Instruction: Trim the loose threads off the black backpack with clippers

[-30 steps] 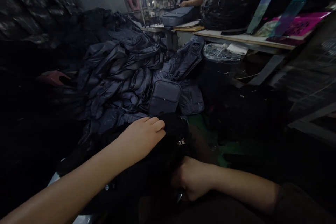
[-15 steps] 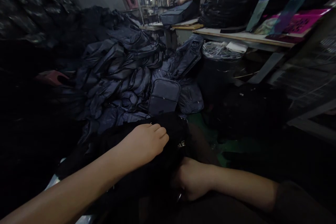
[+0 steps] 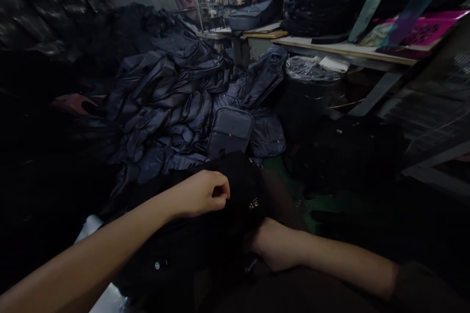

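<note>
1. Change: the left hand (image 3: 205, 193), 7 o'clock of view centre, has rolled from knuckles-up over the black bag (image 3: 238, 171) to thumb-side up. Thumb and forefinger now curl toward each other in a ring; can't tell if they meet or pinch anything.
2. The right hand (image 3: 275, 247), 5 o'clock, holds about the same spot, low against the bag, beside a shiny metallic piece (image 3: 251, 265).
3. Bag sits at 6 o'clock, between and under both hands. Metal hardware (image 3: 254, 203) shows on it, just above the right hand.
4. A round pale badge (image 3: 157, 265), 7 o'clock, is back in sight; half a second ago it wasn't readable.
5. Meaning, my read: left hand is regripping or repositioning, right hand stays the anchor.
6. Hidden: right fingertips are lost in shadow, so can't tell if they're apart, together or clamped on anything. Metallic piece unidentifiable.
7. Bag's outline melts into dark clothing; lower edge unreadable. Left forearm (image 3: 110, 244) runs off frame at 8 o'clock.
</note>
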Demonstrator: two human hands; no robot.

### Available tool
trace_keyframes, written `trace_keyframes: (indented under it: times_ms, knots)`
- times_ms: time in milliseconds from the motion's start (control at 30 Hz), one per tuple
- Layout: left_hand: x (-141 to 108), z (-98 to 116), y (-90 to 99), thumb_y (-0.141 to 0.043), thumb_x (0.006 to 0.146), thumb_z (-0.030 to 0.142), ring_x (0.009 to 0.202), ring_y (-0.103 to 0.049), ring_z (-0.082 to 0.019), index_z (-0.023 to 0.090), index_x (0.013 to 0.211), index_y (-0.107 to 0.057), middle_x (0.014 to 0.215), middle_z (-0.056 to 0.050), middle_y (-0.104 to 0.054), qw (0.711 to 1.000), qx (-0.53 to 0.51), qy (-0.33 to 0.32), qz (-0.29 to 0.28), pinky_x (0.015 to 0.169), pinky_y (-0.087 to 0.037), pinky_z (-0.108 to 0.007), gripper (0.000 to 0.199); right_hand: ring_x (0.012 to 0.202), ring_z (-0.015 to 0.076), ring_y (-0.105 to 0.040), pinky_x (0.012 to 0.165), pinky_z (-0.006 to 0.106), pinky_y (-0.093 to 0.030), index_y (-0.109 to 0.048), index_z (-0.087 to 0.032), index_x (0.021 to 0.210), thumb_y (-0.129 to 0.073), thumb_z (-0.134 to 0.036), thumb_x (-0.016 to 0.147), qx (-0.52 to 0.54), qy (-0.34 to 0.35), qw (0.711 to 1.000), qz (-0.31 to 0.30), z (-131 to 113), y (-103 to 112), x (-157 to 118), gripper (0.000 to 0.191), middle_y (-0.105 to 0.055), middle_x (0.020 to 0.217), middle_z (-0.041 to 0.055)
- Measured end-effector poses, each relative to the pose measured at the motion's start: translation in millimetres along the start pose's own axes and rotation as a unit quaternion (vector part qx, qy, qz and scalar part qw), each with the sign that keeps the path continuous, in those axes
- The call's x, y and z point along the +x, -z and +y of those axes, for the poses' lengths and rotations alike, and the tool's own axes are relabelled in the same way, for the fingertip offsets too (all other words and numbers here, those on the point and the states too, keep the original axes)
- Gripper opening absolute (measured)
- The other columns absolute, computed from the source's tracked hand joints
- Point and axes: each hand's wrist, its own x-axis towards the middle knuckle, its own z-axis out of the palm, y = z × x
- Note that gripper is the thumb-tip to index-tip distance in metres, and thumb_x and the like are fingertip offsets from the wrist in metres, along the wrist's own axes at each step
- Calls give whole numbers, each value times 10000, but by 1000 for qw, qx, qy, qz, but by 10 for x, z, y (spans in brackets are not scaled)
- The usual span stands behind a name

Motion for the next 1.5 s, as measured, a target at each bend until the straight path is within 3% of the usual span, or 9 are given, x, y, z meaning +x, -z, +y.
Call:
trace_keyframes:
  times_ms: [100, 267, 400, 533, 833, 1500]
  knots:
    - [-18, -37, -30, -514, 679, 210, 591, -504, -97, 177, 770, -631, 734, 10, -601, 999, -32, 17, -20, 525, -364, -199, 153, 876, 168, -606, 742, 246, -427, -632, -199, 998, -591, -376, 788, 98, -31, 995, 16, -49, 98, -73, 277, -665, 980, 44]
    - [-49, -61, -74, -516, 690, 229, 577, -503, -88, 180, 775, -638, 721, 18, -611, 998, -50, 21, -27, 517, -360, -190, 157, 778, 139, -587, 669, 226, -436, -535, -195, 1100, -615, -450, 787, 215, -133, 961, 110, -239, 358, -212, 413, -626, 933, 21]
    - [-60, -38, -76, -522, 695, 240, 557, -488, -84, 172, 778, -639, 683, 22, -595, 998, -58, 16, -25, 504, -355, -187, 158, 712, 140, -562, 630, 250, -425, -476, -190, 1074, -508, -396, 876, 177, -222, 937, 206, -388, 525, -201, 288, -597, 844, 10]
    - [-76, -50, -93, -531, 699, 249, 547, -467, -76, 170, 775, -626, 686, 28, -580, 998, -62, 4, -15, 491, -338, -185, 145, 765, 164, -570, 663, 279, -442, -475, -188, 1074, -496, -321, 884, 84, -253, 927, 263, -467, 564, -63, 234, -586, 913, 40]
    - [-120, -126, -149, -507, 706, 206, 648, -520, -99, 165, 816, -621, 801, 3, -599, 995, -99, -9, -4, 566, -383, -203, 164, 754, 192, -544, 625, 290, -411, -560, -161, 900, -502, -217, 869, -134, -260, 929, 226, -512, 530, 173, 86, -573, 801, 55]
    - [-180, -207, -239, -505, 720, 176, 685, -544, -103, 174, 794, -603, 810, 5, -589, 992, -110, -36, 43, 607, -409, -211, 123, 676, 160, -517, 556, 287, -313, -560, -170, 810, -522, -186, 864, -196, -266, 916, 227, -567, 445, 282, 68, -560, 735, 20]
